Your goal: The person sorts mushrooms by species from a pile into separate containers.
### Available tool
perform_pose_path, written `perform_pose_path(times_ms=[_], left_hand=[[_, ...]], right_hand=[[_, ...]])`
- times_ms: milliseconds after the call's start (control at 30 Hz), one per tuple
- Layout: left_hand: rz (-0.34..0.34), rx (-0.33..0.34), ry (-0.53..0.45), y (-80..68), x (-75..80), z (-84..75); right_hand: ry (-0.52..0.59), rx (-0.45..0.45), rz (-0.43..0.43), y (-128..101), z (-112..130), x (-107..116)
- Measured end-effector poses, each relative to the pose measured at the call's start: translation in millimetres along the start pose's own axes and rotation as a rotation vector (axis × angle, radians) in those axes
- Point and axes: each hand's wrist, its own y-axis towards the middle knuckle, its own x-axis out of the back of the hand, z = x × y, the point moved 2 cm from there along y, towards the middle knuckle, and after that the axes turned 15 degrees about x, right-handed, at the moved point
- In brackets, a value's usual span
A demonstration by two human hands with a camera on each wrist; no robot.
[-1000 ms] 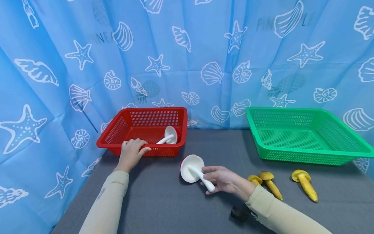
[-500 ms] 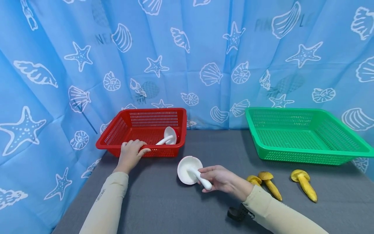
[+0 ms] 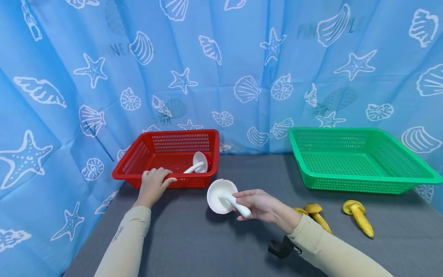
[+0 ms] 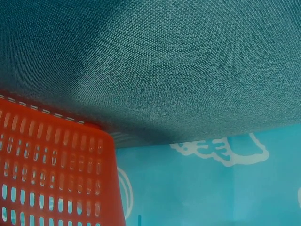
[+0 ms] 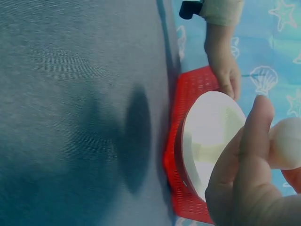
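A red basket (image 3: 152, 148) holds one white mushroom (image 3: 197, 163); left hand (image 3: 153, 185) grips its rim, right hand (image 3: 261, 206) clasps another white mushroom (image 3: 223, 194).

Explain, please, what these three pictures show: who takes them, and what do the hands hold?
No machine is here: a person works with bare hands and wears three cameras. The wide picture comes from the head; the two close ones come from the wrists.

The left hand grips the front rim of the red basket, where one white mushroom lies. The right hand holds another white toy mushroom by its stem, above the grey table.

A green basket stands at the right, with yellow mushrooms before it.
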Motion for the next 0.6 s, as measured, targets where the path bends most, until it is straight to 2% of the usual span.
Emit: perform_pose_path(times_ms=[433,600], left_hand=[[0.001,-0.005,-0.01,0.5,-1.2,0.5],[0.001,0.002,-0.006,0.3,-0.7,0.0]], right_hand=[[0.056,0.042,-0.048,10,27,-13],[0.074,0.064,-0.029,16,35,-19]])
